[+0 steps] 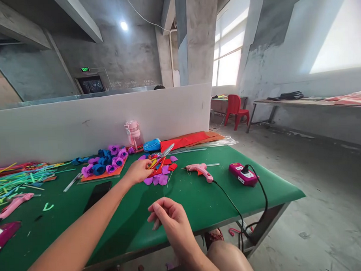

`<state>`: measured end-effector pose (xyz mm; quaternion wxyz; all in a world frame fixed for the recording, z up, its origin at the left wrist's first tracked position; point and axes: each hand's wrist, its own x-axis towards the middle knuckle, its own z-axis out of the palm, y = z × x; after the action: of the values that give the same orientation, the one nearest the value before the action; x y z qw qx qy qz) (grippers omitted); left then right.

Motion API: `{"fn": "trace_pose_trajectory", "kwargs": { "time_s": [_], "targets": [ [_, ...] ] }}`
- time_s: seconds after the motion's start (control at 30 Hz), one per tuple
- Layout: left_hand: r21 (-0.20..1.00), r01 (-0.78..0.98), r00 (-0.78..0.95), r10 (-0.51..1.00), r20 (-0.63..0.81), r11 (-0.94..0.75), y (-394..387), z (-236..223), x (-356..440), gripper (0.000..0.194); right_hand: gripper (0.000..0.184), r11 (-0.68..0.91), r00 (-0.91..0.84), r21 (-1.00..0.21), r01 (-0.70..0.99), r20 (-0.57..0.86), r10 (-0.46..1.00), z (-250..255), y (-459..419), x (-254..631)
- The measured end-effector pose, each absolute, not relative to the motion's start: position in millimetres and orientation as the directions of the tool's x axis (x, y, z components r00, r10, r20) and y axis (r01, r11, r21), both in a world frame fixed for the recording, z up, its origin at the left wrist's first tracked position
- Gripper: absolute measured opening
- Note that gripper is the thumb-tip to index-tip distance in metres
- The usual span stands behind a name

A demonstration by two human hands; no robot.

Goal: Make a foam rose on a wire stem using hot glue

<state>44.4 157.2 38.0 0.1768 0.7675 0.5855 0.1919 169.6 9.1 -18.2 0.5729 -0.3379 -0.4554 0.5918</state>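
My left hand (pixel 139 171) reaches over the pile of cut paper, its fingers closed at the red and yellow handles of a pair of scissors (pixel 168 150). The blades point up and away to the right. Around them lie purple paper petals (pixel 160 179) and red paper pieces (pixel 172 166). Closer to me, my right hand (pixel 168 215) hovers above the table's front edge. Its fingers curl in with the thumb against them, and I see nothing in them. A pink glue gun (pixel 200 171) lies on the green table (pixel 136 220), right of the pile.
Purple and blue paper flowers (pixel 106 160) sit behind a black phone (pixel 97 195). Coloured strips (pixel 19 180) and another pink glue gun (pixel 14 206) lie left. A purple power socket (pixel 243 174) with a cable stands right. A pink bottle (pixel 133 135) stands by the white partition (pixel 64 127).
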Motion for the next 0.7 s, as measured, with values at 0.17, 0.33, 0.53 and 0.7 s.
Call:
{"fn": "trace_pose_trajectory", "kwargs": {
  "time_s": [0.17,0.33,0.53,0.7],
  "targets": [
    [0.796,0.605,0.179,0.975,-0.135,-0.001,138,26,33,0.027,0.032,0.003,-0.109,-0.906,-0.423,0.055,0.993,-15,11,193],
    [0.899,0.420,0.126,0.973,-0.194,0.125,77,20,6,0.042,0.029,-0.027,-0.099,-0.887,-0.462,0.021,0.995,-14,7,209],
    [0.689,0.709,-0.231,0.973,0.022,0.153,30,32,-89,0.051,0.028,-0.086,-0.123,-0.892,-0.443,-0.034,0.992,-20,3,204],
    [0.158,0.919,-0.380,0.918,0.116,0.361,11,23,-185,0.042,0.028,-0.082,-0.137,-0.908,-0.410,-0.027,0.990,-21,3,188]
  ]
}}
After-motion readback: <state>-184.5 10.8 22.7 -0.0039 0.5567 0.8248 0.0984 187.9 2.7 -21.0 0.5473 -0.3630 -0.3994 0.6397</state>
